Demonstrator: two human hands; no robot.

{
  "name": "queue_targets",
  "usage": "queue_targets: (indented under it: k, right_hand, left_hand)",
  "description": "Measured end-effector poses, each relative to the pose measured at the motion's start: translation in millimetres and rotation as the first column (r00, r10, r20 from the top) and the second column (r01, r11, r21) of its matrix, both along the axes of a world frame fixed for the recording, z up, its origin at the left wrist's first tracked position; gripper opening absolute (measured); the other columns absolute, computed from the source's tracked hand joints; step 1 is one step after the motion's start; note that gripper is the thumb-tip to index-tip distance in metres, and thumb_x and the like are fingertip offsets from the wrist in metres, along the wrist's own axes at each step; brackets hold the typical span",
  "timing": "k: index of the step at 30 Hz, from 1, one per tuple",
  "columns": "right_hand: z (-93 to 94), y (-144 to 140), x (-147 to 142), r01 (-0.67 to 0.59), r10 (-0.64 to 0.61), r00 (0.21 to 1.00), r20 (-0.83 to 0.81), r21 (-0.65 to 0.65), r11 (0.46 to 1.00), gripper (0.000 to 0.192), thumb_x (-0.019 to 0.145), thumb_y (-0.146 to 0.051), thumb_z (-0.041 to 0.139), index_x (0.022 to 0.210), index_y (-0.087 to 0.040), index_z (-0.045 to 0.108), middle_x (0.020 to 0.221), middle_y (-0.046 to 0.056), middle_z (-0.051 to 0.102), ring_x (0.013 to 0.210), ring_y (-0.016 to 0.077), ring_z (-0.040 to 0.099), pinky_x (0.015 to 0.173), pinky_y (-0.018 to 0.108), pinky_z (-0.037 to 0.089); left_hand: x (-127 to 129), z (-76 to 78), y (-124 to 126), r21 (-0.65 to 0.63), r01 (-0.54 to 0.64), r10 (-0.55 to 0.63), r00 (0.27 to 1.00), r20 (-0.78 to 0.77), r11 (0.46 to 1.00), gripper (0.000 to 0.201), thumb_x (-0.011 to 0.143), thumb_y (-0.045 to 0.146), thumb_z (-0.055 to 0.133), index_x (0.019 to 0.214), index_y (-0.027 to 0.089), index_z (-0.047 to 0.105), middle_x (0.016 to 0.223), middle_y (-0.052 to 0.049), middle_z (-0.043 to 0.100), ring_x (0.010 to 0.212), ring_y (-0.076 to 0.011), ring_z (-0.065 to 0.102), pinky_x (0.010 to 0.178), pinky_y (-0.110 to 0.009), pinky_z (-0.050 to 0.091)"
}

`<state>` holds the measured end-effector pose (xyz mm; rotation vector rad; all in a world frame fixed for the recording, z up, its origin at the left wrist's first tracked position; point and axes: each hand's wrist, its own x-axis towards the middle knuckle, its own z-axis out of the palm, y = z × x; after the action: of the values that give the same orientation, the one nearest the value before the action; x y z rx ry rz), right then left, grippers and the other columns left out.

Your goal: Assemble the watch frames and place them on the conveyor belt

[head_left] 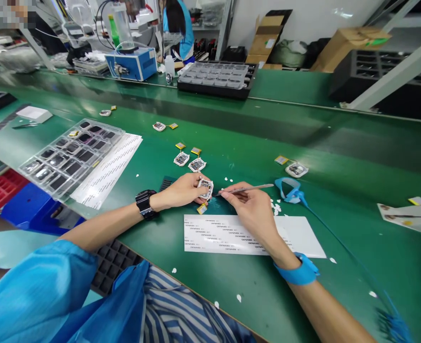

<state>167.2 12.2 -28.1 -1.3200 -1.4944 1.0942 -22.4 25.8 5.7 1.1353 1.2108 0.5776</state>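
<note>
My left hand point(187, 189) grips a white watch case point(205, 189) with a circuit board showing inside. A small yellow-edged battery point(202, 208) hangs from it on the near side. My right hand point(248, 205) pinches a pair of tweezers point(248, 189), whose tip points at the case's right side. Whether the tip touches the case or holds anything, I cannot tell. Below my hands lies a white printed adhesive sheet point(217, 236), partly under my right wrist. Two similar watch cases point(197, 165) with batteries sit just beyond my left hand.
A clear tray point(71, 155) of dark screens stands left, beside another printed sheet point(112, 166). A blue wrist strap point(289, 189) with a cord lies right, near white scraps point(275, 207). More watch cases point(296, 169) are scattered around. A person point(178, 28) sits beyond the bench.
</note>
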Motion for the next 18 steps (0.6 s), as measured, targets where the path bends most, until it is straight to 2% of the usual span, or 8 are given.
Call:
queue_targets:
  k: [5,8,10,11,12,14,16,18]
  right_hand:
    - [6.3,6.7,10.7,-0.078,0.068,0.992,-0.105,-0.094,0.993,0.049,0.060,-0.064,0.084,0.072,-0.021,0.067,0.076,0.008,0.077,0.078,0.0266,0.076,0.075,0.039,0.060]
    - [11.4,3.4,19.1,-0.056,0.038,0.988,-0.148,-0.117,0.992,0.051,0.058,-0.066,0.086,0.074,-0.021,0.067,0.078,0.007,0.078,0.081,0.0262,0.076,0.076,0.039,0.060]
    - [16.3,-1.1,23.5,-0.014,0.000,0.990,-0.142,-0.094,0.995,0.050,0.061,-0.064,0.085,0.077,-0.021,0.067,0.078,0.007,0.078,0.079,0.0251,0.075,0.072,0.037,0.060]
    - [19.3,-3.6,25.1,0.008,-0.018,0.990,-0.137,-0.077,0.997,0.048,0.063,-0.063,0.085,0.078,-0.021,0.067,0.077,0.007,0.077,0.078,0.0245,0.074,0.069,0.035,0.060]
    - [22.6,-6.1,26.2,0.027,-0.035,0.990,-0.137,-0.056,0.998,0.047,0.065,-0.062,0.084,0.078,-0.021,0.068,0.077,0.006,0.077,0.077,0.0240,0.074,0.066,0.034,0.060]
    - [29.4,-11.5,26.6,0.065,-0.065,0.986,-0.156,-0.002,0.998,0.043,0.067,-0.061,0.084,0.079,-0.022,0.069,0.076,0.005,0.077,0.074,0.0232,0.075,0.061,0.032,0.059]
    - [35.9,-17.8,24.5,0.095,-0.081,0.981,-0.176,0.068,0.993,0.040,0.068,-0.059,0.085,0.078,-0.024,0.069,0.074,0.003,0.076,0.071,0.0224,0.075,0.057,0.031,0.060]
    - [41.0,-25.6,20.3,0.118,-0.093,0.982,-0.163,0.149,0.982,0.034,0.072,-0.055,0.084,0.079,-0.025,0.070,0.074,0.002,0.076,0.069,0.0215,0.075,0.056,0.031,0.060]
  left_hand:
    - [-0.1,-0.9,-1.5,0.026,0.022,-0.022,1.000,-0.020,0.999,0.007,0.088,0.010,0.053,0.094,0.014,0.055,0.072,0.000,0.066,0.061,-0.0110,0.066,0.068,-0.027,0.057]
    - [-4.9,3.7,-5.8,0.253,0.086,-0.047,0.987,-0.154,0.964,0.015,0.087,0.014,0.054,0.101,0.016,0.059,0.081,-0.002,0.071,0.065,-0.0115,0.064,0.063,-0.024,0.050]
    - [-9.4,10.7,-8.7,0.448,0.137,-0.015,0.964,-0.265,0.883,0.020,0.089,0.017,0.053,0.107,0.019,0.061,0.087,-0.001,0.073,0.069,-0.0111,0.062,0.064,-0.022,0.045]
    - [-11.4,14.5,-9.5,0.503,0.150,0.000,0.958,-0.287,0.851,0.023,0.090,0.018,0.052,0.110,0.020,0.061,0.087,0.000,0.073,0.070,-0.0106,0.061,0.064,-0.022,0.044]
    - [-13.0,18.0,-9.8,0.512,0.145,0.001,0.962,-0.274,0.847,0.025,0.090,0.019,0.051,0.112,0.021,0.061,0.085,0.001,0.072,0.068,-0.0099,0.060,0.063,-0.022,0.044]
    - [-14.2,22.9,-9.0,0.427,0.103,-0.037,0.986,-0.160,0.898,0.026,0.090,0.017,0.048,0.114,0.021,0.059,0.080,0.002,0.067,0.061,-0.0084,0.057,0.059,-0.021,0.043]
    - [-12.1,24.2,-8.2,0.255,0.052,-0.063,0.997,0.035,0.966,0.024,0.090,0.015,0.047,0.112,0.020,0.056,0.076,0.003,0.063,0.059,-0.0085,0.059,0.057,-0.021,0.045]
    - [-7.1,23.2,-9.6,0.092,0.020,-0.040,0.974,0.221,0.996,0.021,0.089,0.013,0.048,0.109,0.019,0.053,0.075,0.002,0.062,0.065,-0.0117,0.067,0.062,-0.023,0.050]
